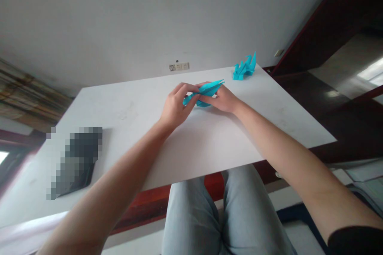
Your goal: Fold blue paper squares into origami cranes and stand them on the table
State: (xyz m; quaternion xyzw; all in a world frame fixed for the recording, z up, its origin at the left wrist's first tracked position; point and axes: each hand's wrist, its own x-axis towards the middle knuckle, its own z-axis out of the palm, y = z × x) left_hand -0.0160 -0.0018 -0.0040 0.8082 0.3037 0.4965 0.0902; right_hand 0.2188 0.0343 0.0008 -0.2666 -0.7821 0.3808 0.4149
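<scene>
A folded piece of blue paper (211,87) with long pointed flaps is held between both hands above the middle of the white table (134,127). My left hand (177,103) pinches its left end between thumb and fingers. From the other side, my right hand (223,97) grips the paper, its thumb lying across the front and its other fingers partly hidden behind it. The pointed tips of the paper stick out up and to the right. Toward the table's back right corner stand blue folded-paper figures (244,68), close together, looking like origami cranes.
At the left of the table lies a dark flat object (80,159), blurred by pixelation. Behind the table rises a pale wall (119,28) with power sockets (178,67) just above the table edge. A patterned curtain (26,95) hangs at the left; my legs (194,215) are below the front edge.
</scene>
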